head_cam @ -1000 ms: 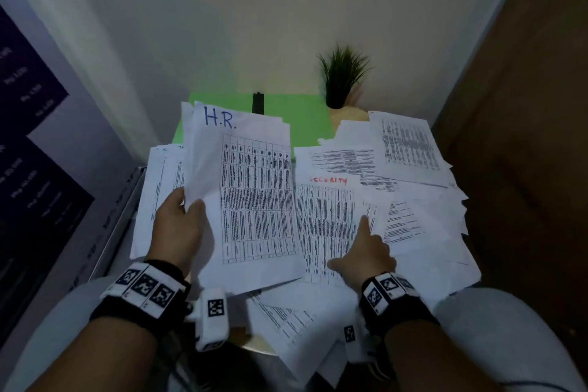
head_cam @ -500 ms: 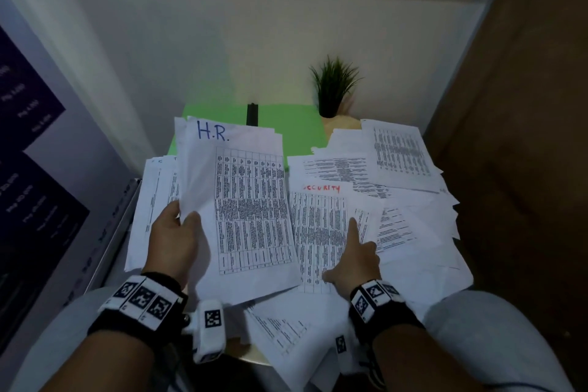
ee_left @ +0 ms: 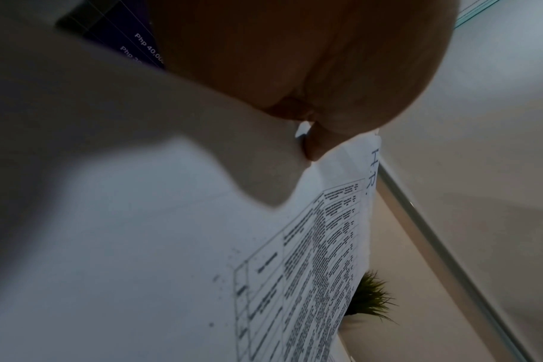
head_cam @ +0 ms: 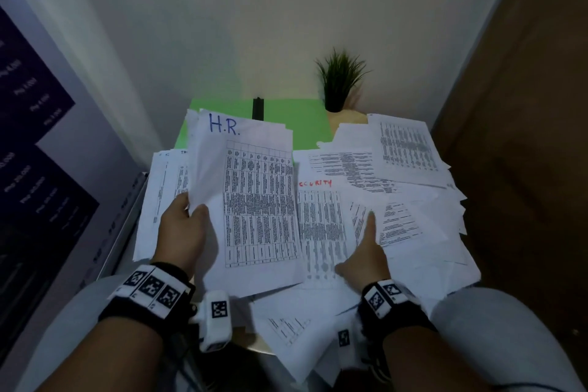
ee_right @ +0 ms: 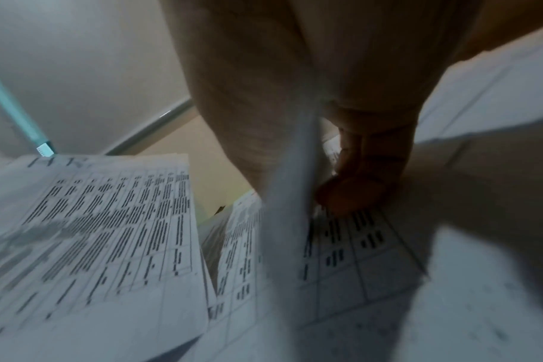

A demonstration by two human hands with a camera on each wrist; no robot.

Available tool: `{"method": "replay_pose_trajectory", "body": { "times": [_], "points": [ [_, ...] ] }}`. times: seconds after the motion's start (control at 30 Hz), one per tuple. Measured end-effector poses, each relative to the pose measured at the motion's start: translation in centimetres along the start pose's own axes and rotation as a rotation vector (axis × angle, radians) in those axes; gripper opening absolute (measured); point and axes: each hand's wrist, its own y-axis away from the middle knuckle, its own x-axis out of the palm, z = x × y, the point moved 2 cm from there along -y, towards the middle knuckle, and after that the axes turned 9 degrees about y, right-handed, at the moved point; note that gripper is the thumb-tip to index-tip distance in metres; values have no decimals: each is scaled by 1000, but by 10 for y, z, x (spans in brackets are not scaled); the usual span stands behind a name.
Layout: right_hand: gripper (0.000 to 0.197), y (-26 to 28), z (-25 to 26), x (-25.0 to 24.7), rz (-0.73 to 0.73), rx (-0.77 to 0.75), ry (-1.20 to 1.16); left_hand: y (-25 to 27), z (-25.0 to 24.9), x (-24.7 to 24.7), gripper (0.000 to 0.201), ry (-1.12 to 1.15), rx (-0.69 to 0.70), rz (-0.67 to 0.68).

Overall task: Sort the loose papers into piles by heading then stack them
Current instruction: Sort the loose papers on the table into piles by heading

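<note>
White printed sheets lie scattered over a small table. My left hand (head_cam: 194,208) grips the left edge of a stack headed "H.R." (head_cam: 254,200) and holds it tilted up off the pile; the left wrist view shows the thumb (ee_left: 313,144) on that stack (ee_left: 310,269). A sheet headed "SECURITY" in red (head_cam: 321,226) lies just right of it. My right hand (head_cam: 366,248) rests there with its index finger stretched onto a loose sheet (head_cam: 401,223). In the right wrist view that sheet's edge (ee_right: 289,220) runs between my fingers (ee_right: 351,193).
More sheets lie at the far right (head_cam: 407,149) and under the stack at the left (head_cam: 162,188). A green mat (head_cam: 305,127), a black object (head_cam: 258,108) and a potted plant (head_cam: 337,83) sit at the back. A brown panel (head_cam: 525,137) stands close on the right.
My right hand has slid slightly right with the loose sheet, uncovering more of the SECURITY sheet. The left hand keeps its hold on the H.R. stack.
</note>
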Motion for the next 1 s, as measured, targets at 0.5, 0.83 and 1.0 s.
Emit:
{"method": "replay_pose_trajectory", "body": {
  "times": [0.5,0.83,1.0],
  "points": [
    [15,5,18,-119,-311,-139,-685,-8,6,11,20,205,-99,34],
    [14,25,44,-41,146,-48,-706,15,-2,40,32,372,-243,228],
    [42,19,39,-26,192,-167,-582,21,-9,43,52,434,-309,231]
  ]
}}
